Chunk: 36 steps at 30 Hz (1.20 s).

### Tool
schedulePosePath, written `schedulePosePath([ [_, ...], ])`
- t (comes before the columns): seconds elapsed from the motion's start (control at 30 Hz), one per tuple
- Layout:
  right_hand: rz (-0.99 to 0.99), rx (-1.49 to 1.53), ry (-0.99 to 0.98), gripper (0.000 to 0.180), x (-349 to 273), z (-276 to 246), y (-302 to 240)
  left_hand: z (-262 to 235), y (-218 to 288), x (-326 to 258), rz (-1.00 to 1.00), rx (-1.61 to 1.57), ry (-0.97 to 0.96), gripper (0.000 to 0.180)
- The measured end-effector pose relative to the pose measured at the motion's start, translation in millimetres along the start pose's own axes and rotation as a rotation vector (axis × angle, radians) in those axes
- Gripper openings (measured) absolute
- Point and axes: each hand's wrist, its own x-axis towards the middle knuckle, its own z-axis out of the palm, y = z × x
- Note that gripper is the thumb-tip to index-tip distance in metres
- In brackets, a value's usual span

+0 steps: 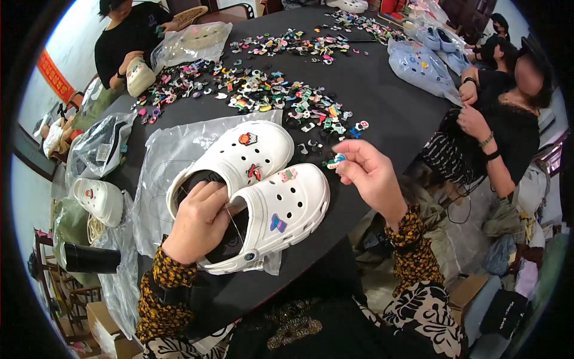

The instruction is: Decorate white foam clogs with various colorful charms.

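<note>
A pair of white clogs rests side by side on the black table before me, toes pointing away to the right. Shoe charms decorate their holed tops: a basketball charm, a red and green one, a pink one and a purple-blue one. My left hand is closed at the clogs' openings, its fingers curled over the inner edges where the two meet. Pinched between the thumb and fingers of my right hand is a small green, blue and white shoe charm, just right of the clogs' toes.
Piles of loose charms spread across the table beyond the clogs. A clear plastic bag lies under the clogs. Another white clog and a black cylinder are at left. Co-workers sit far left and right, one beside bagged blue clogs.
</note>
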Motion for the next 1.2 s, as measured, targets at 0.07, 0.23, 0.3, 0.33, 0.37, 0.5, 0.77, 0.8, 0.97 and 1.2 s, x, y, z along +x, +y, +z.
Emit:
schedulePosePath([
  [0.07, 0.001, 0.024, 0.01, 0.02, -6.3, -1.3, 9.4, -3.8, 2.6, -4.6, 0.025, 0.083, -0.009, 0.03],
  [0.23, 0.069, 0.061, 0.12, 0.021, -20.8, -11.1, 36.9, 1.3, 17.4, -17.7, -0.071, 0.351, -0.095, 0.07],
  [0.3, 0.125, 0.167, 0.216, 0.023, -26.5, -18.2, 45.4, 0.0, 22.5, -11.4, -0.117, 0.297, -0.113, 0.073],
  [0.33, 0.149, 0.176, 0.232, 0.023, -29.2, -17.3, 42.8, -1.8, 19.1, -14.9, -0.142, 0.237, -0.095, 0.074],
  [0.37, 0.174, 0.198, 0.275, 0.023, -32.1, -13.6, 42.2, 0.4, 14.0, -16.9, -0.152, 0.238, -0.055, 0.074],
  [0.5, -0.219, -0.272, 0.355, 0.02, -43.6, 4.2, 61.7, 5.3, 6.8, -20.4, -0.22, 0.25, 0.03, 0.07],
  [0.77, -0.247, -0.108, 0.28, 0.018, -39.1, -0.6, 76.4, -5.8, 11.1, -15.7, -0.098, 0.181, 0.026, 0.067],
  [0.8, -0.199, -0.065, 0.235, 0.02, -39.7, -1.7, 77.2, -5.8, 10.0, -15.7, -0.077, 0.109, 0.06, 0.068],
  [0.97, -0.185, -0.049, 0.176, 0.028, -31.6, -5.8, 75.6, -14.6, 1.5, -17.6, -0.268, 0.327, -0.15, 0.054],
  [1.2, -0.142, -0.021, 0.214, 0.042, -14.0, -0.5, 83.3, -13.0, -10.8, -14.7, -0.28, 0.211, -0.182, 0.028],
])
